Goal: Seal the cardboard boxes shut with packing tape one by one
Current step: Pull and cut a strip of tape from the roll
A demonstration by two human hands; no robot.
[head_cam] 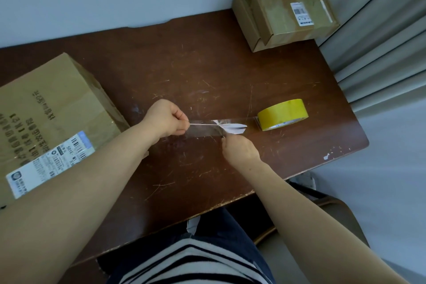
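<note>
Nearest: black-and-white striped shirt [184,265] and dark jeans [221,226] at the edge of the scratched dark brown wooden worktop [184,180]. Left hand [168,120]: fingers pinch the free end of a clear packing tape strip [202,128], stretched taut over the worktop to the yellow tape roll [282,114] on the right. Right hand [239,148]: fingers clenched on a small dark item [223,136] at the strip's near edge; can't tell what it is. Large brown cardboard box [53,104] at left, just beside the left forearm. Its white shipping label [50,165] has barcodes and roughly "501"; the black print alongside is unreadable. Far right corner: stack of small brown cardboard boxes [288,14], barcode label on top, text too small. Grey pleated curtain [380,41] beside them.
</note>
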